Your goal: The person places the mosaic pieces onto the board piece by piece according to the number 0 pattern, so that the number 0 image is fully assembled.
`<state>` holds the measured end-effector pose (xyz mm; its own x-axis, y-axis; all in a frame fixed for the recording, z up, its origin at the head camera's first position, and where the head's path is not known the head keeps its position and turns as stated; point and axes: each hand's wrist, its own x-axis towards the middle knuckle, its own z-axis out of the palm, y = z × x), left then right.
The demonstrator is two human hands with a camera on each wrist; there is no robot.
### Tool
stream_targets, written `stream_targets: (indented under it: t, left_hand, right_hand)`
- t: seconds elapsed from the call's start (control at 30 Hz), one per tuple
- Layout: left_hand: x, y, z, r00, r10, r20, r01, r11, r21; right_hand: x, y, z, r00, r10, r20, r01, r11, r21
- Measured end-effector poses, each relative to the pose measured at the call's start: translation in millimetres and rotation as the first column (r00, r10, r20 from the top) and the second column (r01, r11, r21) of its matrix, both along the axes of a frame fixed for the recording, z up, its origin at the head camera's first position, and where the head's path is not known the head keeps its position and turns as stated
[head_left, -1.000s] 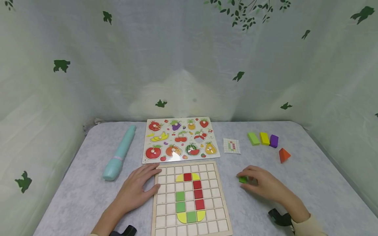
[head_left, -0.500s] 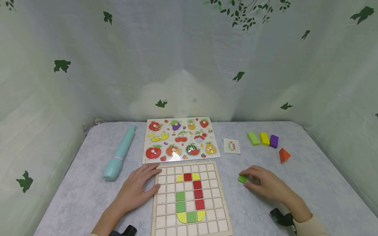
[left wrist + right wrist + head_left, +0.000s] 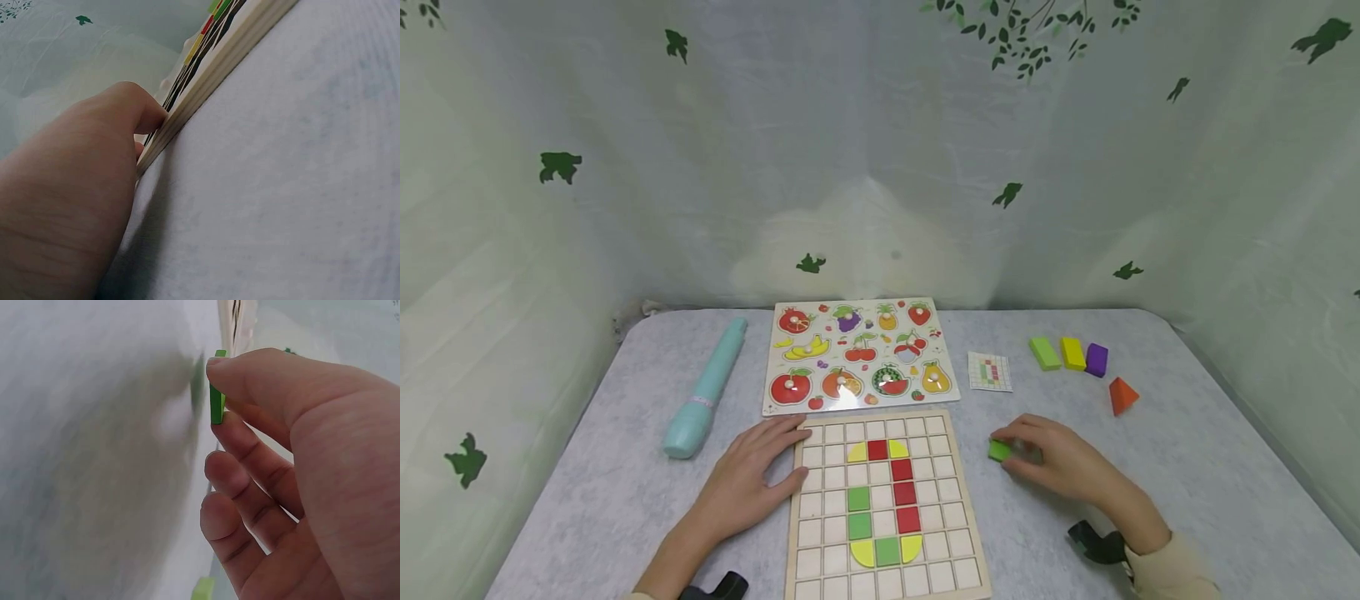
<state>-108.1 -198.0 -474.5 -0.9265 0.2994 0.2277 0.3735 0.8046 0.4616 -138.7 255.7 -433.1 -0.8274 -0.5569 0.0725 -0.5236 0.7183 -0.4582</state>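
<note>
The right hand pinches a small flat green square block between thumb and fingertips, right of the wooden grid board. In the right wrist view the green block is seen edge-on, raised off the tabletop with its shadow beside it. On the board lie red and green squares and yellow rounded pieces, in a ring-like pattern. The left hand rests on the board's left edge, fingers extended at the far corner. In the left wrist view its thumb touches the board's side.
A fruit knob puzzle lies behind the grid board. A small pattern card lies to its right. Farther right are a light green block, a yellow block, a purple block and an orange triangular block. A teal umbrella-like case lies left.
The right hand drew back slightly to the right, then moved left towards the grid board with the green block pinched. The left hand stayed on the board's edge.
</note>
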Motion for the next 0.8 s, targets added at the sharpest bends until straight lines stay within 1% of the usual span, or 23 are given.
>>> stream_targets:
  t: [0.13,0.2,0.37,0.67,0.8]
  left_hand:
    - [-0.1,-0.2,-0.2,1.000,-0.001,0.000,0.001,1.000,0.000]
    - [-0.3,-0.3,-0.5,1.000,0.000,0.001,0.000,1.000,-0.001]
    - [-0.1,-0.4,-0.3,1.000,0.002,0.001,-0.002,1.000,-0.005]
    - [-0.1,-0.4,-0.3,1.000,-0.003,-0.004,0.003,1.000,-0.003]
    - [-0.2,-0.4,-0.3,1.000,-0.002,-0.007,0.002,1.000,-0.004]
  right_hand:
    - [-2.4,-11.6,3.4,1.000,0.011,0.011,-0.011,1.000,0.003]
    - [-4.1,-18.3,4.6,0.999,0.013,0.032,-0.013,1.000,0.000]
    - [-9.0,-36.8,6.5,0.997,0.053,0.063,-0.052,0.998,-0.025]
    - [-11.0,-70.5,13.4,0.991,0.117,0.059,-0.115,0.993,-0.040]
    - [-11.2,-86.0,17.5,0.987,0.141,0.075,-0.139,0.990,-0.039]
